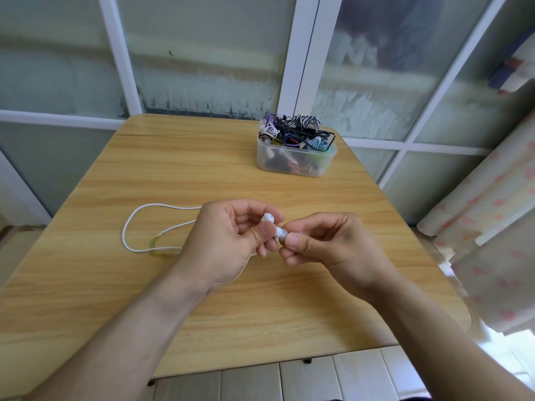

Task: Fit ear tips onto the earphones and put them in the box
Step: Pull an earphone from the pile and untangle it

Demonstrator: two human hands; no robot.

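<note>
- My left hand (228, 235) pinches the white earbud (267, 219) between thumb and fingers, above the near half of the worktop (202, 314).
- My right hand (324, 244) pinches the white ear tip (280, 233) at its fingertips and holds it against the earbud; I cannot tell how far it is seated.
- Handling, as I judge it: the earbud is light, hard, smooth plastic. Grip it by the body, not by the cable.
- The ear tip looks soft and pliable, probably silicone. It should deform under pressure and may slip, so I hold it by the skirt and push squarely.
- The white cable (136, 218) is thin and limp. It loops across the worktop to the left, past a translucent yellowish piece (165, 250).
- The box (295, 157) is a translucent, round-cornered plastic tub at the far right of the worktop, well apart from both hands. It is heaped with tangled cables in mixed colours.
- The worktop is smooth wood-grain laminate.
</note>
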